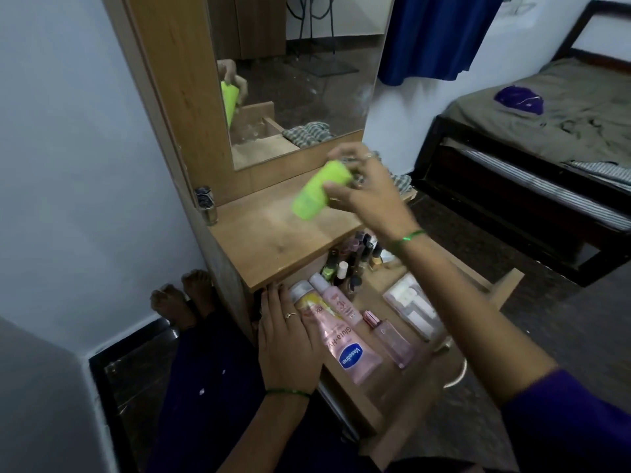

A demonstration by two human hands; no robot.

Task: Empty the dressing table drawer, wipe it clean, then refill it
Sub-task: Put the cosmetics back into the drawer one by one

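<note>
— What's nearest to you?

— Her left hand, fingers laid out straight and relaxed, gripping nothing, resting at the left edge of the open drawer against a silver-capped spray can.

— And in the drawer itself?

— Along the left side, beside that can, lies a pink Vaseline tube, cap end toward the table. Just right of it is a clear pink perfume bottle, and further right a clear zip pouch with white things inside. At the back edge, half under the tabletop, stands a cluster of nail polish bottles.

— The other hand?

— Her right hand is up above the dressing table top, thumb and fingers wrapped around a lime-green bottle, tilted, its base pointing down-left toward the wood. It isn't touching the top.

— Anything on the top?

— A small metal jar at the back left corner, and a checked cloth at the right edge, partly behind her hand.

— Behind that?

— The mirror, showing the green bottle and the cloth. Further right, a blue curtain and a bed with a purple garment on it.
</note>
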